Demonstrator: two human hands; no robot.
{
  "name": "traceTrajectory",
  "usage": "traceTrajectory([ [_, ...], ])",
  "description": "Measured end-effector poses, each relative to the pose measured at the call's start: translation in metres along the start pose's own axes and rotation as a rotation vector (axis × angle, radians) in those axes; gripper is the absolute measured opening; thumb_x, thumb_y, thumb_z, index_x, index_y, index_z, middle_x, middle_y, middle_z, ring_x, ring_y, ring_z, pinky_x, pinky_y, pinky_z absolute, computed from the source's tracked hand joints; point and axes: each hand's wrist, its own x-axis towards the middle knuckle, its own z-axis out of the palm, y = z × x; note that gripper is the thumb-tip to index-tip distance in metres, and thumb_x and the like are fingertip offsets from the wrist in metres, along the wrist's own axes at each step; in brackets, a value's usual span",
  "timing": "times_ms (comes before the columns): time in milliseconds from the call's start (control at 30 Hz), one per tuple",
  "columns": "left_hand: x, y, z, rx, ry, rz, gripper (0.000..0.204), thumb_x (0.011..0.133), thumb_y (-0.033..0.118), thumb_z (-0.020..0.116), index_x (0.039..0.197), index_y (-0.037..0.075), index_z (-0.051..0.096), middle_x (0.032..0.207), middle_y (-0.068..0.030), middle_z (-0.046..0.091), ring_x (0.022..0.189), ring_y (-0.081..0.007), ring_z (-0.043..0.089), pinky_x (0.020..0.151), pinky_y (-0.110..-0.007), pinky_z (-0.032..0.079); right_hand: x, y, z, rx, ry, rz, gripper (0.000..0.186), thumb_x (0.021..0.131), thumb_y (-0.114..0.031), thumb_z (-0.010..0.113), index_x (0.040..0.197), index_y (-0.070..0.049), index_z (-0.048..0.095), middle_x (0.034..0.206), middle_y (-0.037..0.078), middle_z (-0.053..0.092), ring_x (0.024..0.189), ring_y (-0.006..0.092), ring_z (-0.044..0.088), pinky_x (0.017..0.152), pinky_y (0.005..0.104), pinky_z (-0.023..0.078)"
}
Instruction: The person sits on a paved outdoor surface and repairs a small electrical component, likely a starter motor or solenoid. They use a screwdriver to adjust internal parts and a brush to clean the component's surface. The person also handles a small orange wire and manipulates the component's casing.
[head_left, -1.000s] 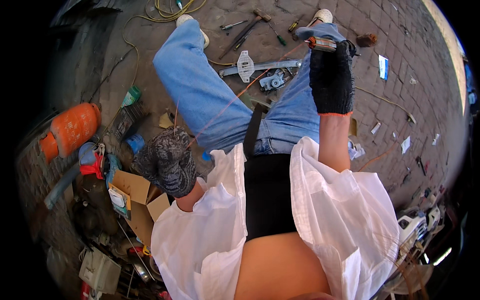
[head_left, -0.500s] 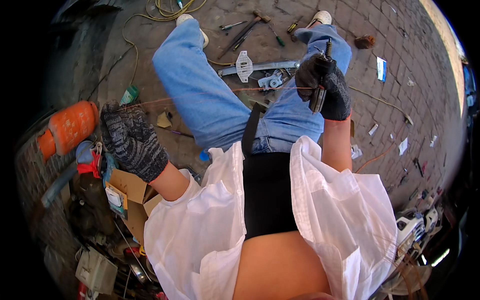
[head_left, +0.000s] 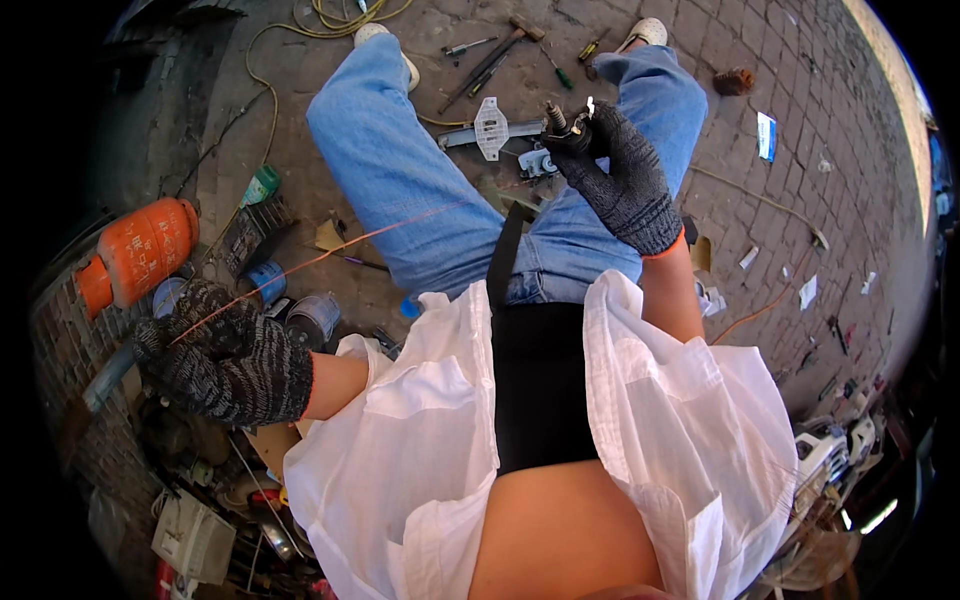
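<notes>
My left hand (head_left: 215, 355), in a dark knit glove, is drawn out to the left and pinches one end of a thin orange wire (head_left: 330, 252). The wire runs taut across my jeans toward my right hand (head_left: 620, 175). That gloved right hand is raised over my right knee, closed around a small dark metal part (head_left: 572, 122) with a threaded end sticking up. Below it on the paving lies a grey metal mechanism with a white plate (head_left: 492, 128).
An orange gas cylinder (head_left: 140, 252) lies at the left beside cans and a cardboard box. A hammer (head_left: 505, 45), screwdrivers (head_left: 555, 70) and yellow cable (head_left: 330, 15) lie on the brick paving (head_left: 780, 230) ahead. Scraps of paper and wire are scattered at the right.
My left hand has pulled farther left and down, stretching the orange wire. My right hand has turned and now holds the small part upright over the knee.
</notes>
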Motion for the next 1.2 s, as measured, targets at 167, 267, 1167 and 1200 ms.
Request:
traceTrajectory([
  [167,0.000,-0.006,-0.015,-0.516,0.188,-0.344,0.021,0.080,0.003,0.060,0.100,-0.002,0.057,0.103,-0.0170,0.056,0.086,-0.0241,0.059,0.073,-0.030,0.050,0.010,0.012,0.007,0.499,0.111,0.251,0.029,0.081,-0.015,0.059,0.107,-0.002,0.053,0.095,0.008,0.059,0.087,0.0200,0.059,0.078,0.0311,0.048],
  [267,0.000,-0.010,-0.014,-0.529,0.188,-0.405,0.021,0.080,0.003,0.059,0.100,-0.002,0.057,0.102,-0.0168,0.057,0.085,-0.0241,0.059,0.072,-0.031,0.050,0.014,0.011,0.007,1.211,0.405,0.458,0.025,0.082,-0.013,0.057,0.105,-0.004,0.054,0.095,0.008,0.059,0.088,0.0191,0.058,0.077,0.0318,0.049],
  [1167,-0.065,0.058,0.068,-0.279,-0.687,0.314,0.018,0.083,0.004,0.054,0.098,-0.003,0.059,0.095,-0.0152,0.060,0.076,-0.0242,0.060,0.068,-0.034,0.051,0.116,0.066,-0.001,0.533,1.209,-0.016,0.017,0.082,-0.011,0.058,0.095,0.001,0.055,0.086,0.006,0.060,0.075,0.0148,0.058,0.066,0.0256,0.049],
  [1200,-0.064,0.056,0.067,-0.273,-0.654,0.335,0.018,0.083,0.004,0.053,0.098,-0.003,0.059,0.095,-0.0151,0.060,0.075,-0.0242,0.060,0.068,-0.034,0.051,0.112,0.073,-0.009,0.714,1.125,0.026,0.018,0.083,-0.013,0.058,0.096,-0.002,0.054,0.087,0.006,0.059,0.077,0.0154,0.058,0.066,0.0274,0.050],
])
